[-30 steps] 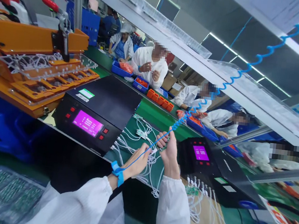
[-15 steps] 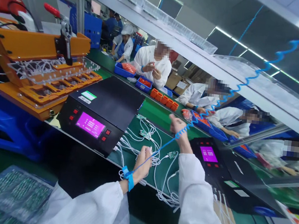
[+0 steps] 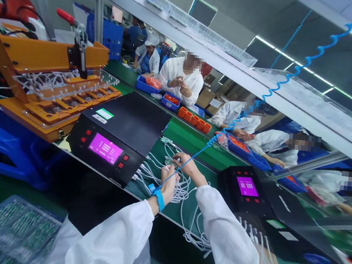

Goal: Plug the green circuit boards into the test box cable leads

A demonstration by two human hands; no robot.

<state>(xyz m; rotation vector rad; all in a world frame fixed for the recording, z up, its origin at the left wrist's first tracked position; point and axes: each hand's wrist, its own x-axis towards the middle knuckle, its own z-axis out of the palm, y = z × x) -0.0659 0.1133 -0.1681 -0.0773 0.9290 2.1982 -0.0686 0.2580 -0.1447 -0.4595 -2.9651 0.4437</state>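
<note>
My left hand [image 3: 167,181], with a blue wrist strap [image 3: 158,199] on it, is closed over the bundle of white cables [image 3: 182,192]. Its fingers seem to pinch a white cable, whose end is hidden. Just above and touching distance away, my right hand [image 3: 187,166] bends its fingers down onto a small green circuit board [image 3: 169,161], mostly covered by the fingers. Another green circuit board [image 3: 166,140] lies behind, at the end of a cable. Several cables run into the black test box [image 3: 122,121] with a lit magenta screen on the left.
An orange clamp fixture [image 3: 62,92] stands at left. A second black box [image 3: 252,192] is at right. A blue coiled cord [image 3: 285,79] stretches from above to my left wrist. Co-workers in white sit across the bench beside blue bins [image 3: 170,101]. Bagged boards [image 3: 19,228] lie lower left.
My right hand has come down and left from above the bench to the circuit board beside my left hand. The left hand has shifted slightly; the coiled cord has swung with it.
</note>
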